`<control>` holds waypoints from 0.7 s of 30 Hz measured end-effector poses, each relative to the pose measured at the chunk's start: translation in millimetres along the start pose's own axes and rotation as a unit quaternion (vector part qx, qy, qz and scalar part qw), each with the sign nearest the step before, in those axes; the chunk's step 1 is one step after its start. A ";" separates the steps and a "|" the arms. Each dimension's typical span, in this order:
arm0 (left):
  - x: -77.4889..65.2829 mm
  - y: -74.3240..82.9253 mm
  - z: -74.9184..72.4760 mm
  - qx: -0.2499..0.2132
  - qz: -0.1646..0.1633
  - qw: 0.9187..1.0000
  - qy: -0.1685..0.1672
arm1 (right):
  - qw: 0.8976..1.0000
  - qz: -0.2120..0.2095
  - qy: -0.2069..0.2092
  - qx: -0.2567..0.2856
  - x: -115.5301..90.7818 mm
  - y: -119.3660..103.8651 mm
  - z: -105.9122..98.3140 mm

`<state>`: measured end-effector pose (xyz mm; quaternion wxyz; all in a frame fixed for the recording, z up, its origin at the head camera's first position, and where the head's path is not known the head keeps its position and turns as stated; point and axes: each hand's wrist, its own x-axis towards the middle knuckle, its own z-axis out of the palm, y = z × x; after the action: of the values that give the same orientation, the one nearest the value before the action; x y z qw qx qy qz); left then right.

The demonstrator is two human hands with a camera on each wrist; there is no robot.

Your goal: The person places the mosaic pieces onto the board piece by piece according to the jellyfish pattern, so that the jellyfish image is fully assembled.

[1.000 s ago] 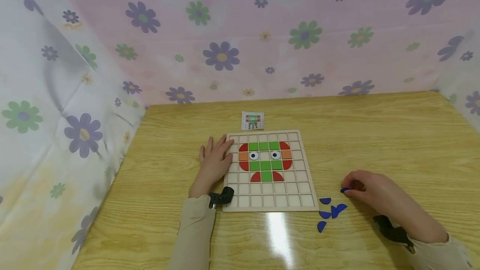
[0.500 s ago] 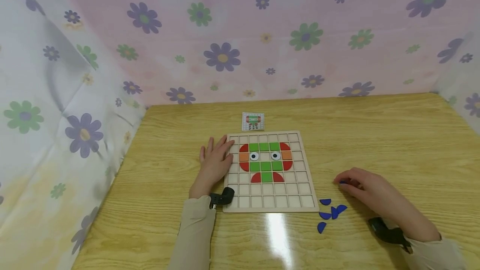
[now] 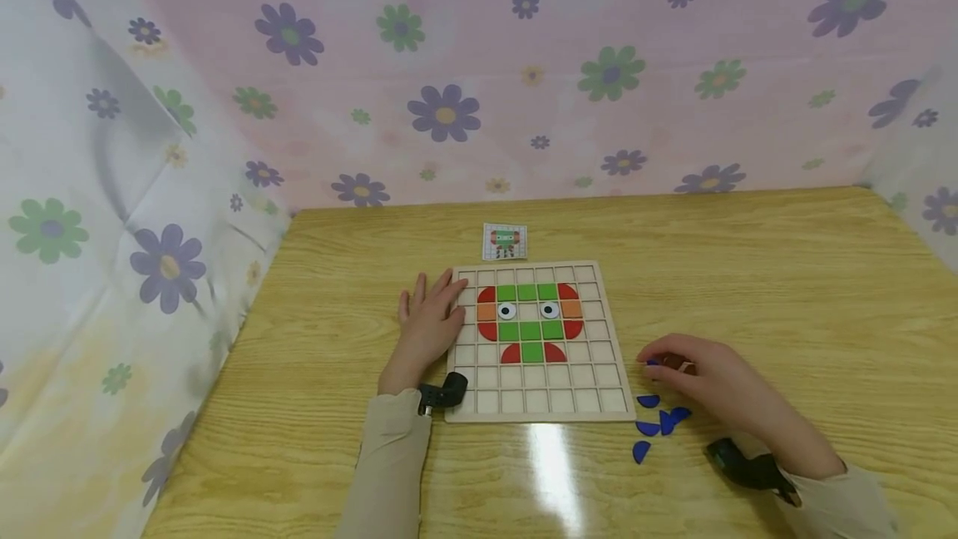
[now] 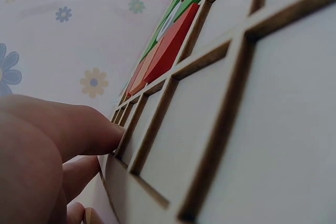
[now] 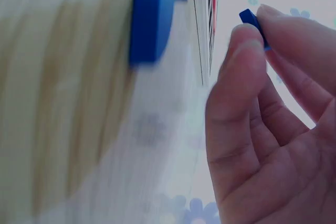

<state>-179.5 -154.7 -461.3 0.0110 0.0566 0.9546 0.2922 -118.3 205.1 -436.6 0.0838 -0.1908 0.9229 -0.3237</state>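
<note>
A wooden grid board [image 3: 535,400] lies on the table, with red, orange and green pieces and two eye discs [image 3: 506,311] forming a figure in its cells. My left hand [image 3: 427,331] rests on the board's left edge, fingers spread and fairly straight; in the left wrist view a fingertip [image 4: 116,136] touches the frame. Just right of the board, my right hand [image 3: 718,373] pinches a small blue half-round piece [image 5: 254,27] between thumb and finger. Several more blue half-round pieces [image 3: 648,429] lie below that hand, near the board's lower right corner.
Behind the board lies a small printed card [image 3: 505,241] showing a similar coloured figure on a grid. Flowered cloth [image 3: 449,56] hangs along the table's back and sides. Each wrist wears a black camera [image 3: 445,392].
My right hand has moved left toward the board, carrying the pinched blue half-round piece. My left hand keeps its place on the board's edge, and the loose blue pieces lie as before.
</note>
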 end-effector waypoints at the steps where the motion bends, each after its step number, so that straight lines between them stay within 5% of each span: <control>1: 0.0 -0.2 0.0 0.000 0.000 1.000 0.000 | 1.000 0.003 -0.005 0.003 1.7 -1.9 1.6; 21: 2.2 -3.0 -0.4 -0.002 -0.004 1.000 -0.004 | 0.998 -0.036 -0.047 0.027 37.1 -38.6 26.4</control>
<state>-182.0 -157.1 -462.6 0.0160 0.0544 0.9541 0.2939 -133.3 147.3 -433.9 0.1204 -0.2367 0.9014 -0.3419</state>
